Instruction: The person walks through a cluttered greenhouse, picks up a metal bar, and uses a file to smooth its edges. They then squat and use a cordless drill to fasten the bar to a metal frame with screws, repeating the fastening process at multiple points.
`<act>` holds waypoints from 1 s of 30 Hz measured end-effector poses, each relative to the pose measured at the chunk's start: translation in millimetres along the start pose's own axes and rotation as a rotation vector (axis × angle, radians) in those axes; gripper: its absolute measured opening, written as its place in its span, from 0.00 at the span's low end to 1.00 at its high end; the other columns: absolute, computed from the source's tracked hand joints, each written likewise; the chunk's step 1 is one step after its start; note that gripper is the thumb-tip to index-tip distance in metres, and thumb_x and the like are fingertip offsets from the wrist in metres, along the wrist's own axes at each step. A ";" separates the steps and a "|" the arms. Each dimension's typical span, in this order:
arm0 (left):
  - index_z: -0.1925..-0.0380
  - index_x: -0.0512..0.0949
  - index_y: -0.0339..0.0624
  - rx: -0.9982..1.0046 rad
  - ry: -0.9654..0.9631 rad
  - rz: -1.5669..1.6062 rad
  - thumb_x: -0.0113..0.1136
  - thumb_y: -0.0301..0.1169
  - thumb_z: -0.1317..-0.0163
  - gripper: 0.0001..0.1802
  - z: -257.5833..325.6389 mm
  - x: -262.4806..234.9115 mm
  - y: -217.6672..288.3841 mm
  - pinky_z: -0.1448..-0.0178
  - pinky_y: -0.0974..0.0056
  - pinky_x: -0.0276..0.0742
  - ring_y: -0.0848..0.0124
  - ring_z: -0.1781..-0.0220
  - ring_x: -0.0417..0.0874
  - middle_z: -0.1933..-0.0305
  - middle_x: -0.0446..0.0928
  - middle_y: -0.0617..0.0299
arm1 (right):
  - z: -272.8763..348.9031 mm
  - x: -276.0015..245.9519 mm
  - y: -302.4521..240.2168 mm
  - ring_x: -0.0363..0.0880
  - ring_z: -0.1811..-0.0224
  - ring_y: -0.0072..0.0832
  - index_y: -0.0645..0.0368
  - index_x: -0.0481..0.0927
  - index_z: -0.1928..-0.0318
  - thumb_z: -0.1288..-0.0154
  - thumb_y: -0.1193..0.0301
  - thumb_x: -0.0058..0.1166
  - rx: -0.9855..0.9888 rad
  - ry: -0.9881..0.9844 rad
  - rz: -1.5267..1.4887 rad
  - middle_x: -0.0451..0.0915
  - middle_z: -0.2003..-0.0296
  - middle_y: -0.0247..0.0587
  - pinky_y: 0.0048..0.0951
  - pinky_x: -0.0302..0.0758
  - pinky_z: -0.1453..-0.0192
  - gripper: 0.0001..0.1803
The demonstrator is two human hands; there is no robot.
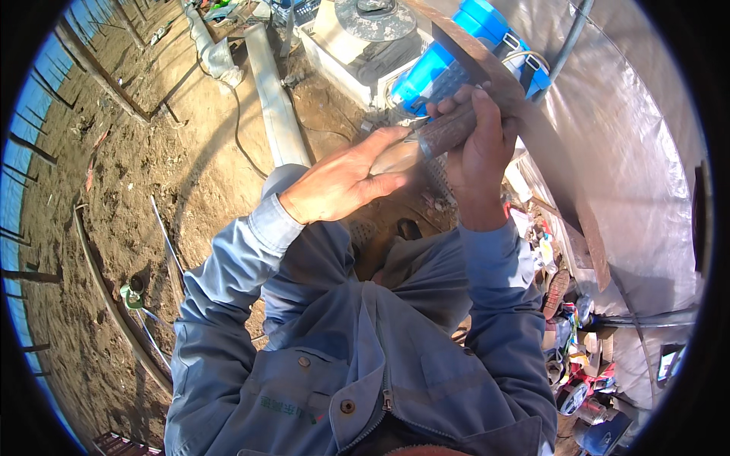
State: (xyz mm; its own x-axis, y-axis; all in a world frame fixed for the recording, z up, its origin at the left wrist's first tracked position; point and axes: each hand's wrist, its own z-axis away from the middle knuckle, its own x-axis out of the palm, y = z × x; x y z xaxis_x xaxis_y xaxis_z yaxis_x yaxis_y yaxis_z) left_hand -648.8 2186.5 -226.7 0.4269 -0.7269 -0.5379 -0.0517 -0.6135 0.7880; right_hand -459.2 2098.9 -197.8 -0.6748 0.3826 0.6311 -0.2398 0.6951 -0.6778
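Note:
Both hands are on a tool with a wooden handle, in front of my knees. My right hand (483,148) wraps round the dark brown round part (450,132), its thumb lying along it. A pale metal band (426,147) separates that part from a light wooden end (397,158). Around this light end close the thumb and fingers of my left hand (334,181). A long, curved, rust-brown bar (559,156) runs past my right hand, blurred along its middle. It looks like a pickaxe head, but how it joins the handle is hidden behind my hand.
Beyond my hands stand a blue bucket (430,80) and a white crate (319,52) with a camouflage hat (374,17) on top. A pale plank (274,99) lies on bare soil. Plastic sheeting (608,99) rises at right above littered rubbish (582,349). Poles stand at left.

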 end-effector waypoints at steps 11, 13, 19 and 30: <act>0.24 0.60 0.36 -0.090 -0.028 -0.021 0.65 0.41 0.26 0.39 1.2 3.1 4.8 0.38 0.53 0.79 0.42 0.41 0.85 0.45 0.83 0.40 | 19.4 6.6 16.8 0.85 0.70 0.31 0.63 0.77 0.60 0.24 0.71 0.56 -0.012 0.048 0.032 0.81 0.71 0.41 0.41 0.88 0.60 0.08; 0.24 0.60 0.36 -0.076 -0.016 -0.019 0.65 0.39 0.27 0.38 1.3 3.9 4.9 0.40 0.51 0.79 0.39 0.43 0.85 0.47 0.84 0.38 | 23.8 6.3 23.8 0.84 0.70 0.30 0.63 0.76 0.61 0.24 0.71 0.56 -0.036 0.059 0.034 0.81 0.70 0.40 0.42 0.88 0.59 0.08; 0.28 0.63 0.35 -0.084 -0.005 -0.126 0.65 0.38 0.27 0.35 2.1 7.1 0.7 0.48 0.44 0.80 0.33 0.48 0.83 0.53 0.83 0.33 | 28.8 -5.0 42.0 0.81 0.64 0.30 0.59 0.74 0.52 0.23 0.70 0.54 -0.031 0.018 0.019 0.78 0.64 0.38 0.46 0.86 0.55 0.06; 0.37 0.69 0.38 -0.135 -0.009 -0.177 0.66 0.42 0.27 0.27 6.0 6.2 -13.6 0.54 0.47 0.79 0.39 0.56 0.86 0.62 0.83 0.39 | 16.8 -22.9 36.9 0.82 0.57 0.33 0.53 0.77 0.54 0.21 0.57 0.58 0.281 -0.012 -0.383 0.80 0.65 0.39 0.50 0.79 0.40 0.13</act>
State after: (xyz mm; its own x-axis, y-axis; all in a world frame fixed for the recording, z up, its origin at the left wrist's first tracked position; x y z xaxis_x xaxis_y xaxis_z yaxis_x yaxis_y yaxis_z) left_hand -650.9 2188.4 -242.5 0.4103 -0.6146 -0.6737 0.1451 -0.6854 0.7136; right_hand -464.4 2105.6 -243.6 -0.5086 0.1229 0.8522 -0.6513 0.5924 -0.4742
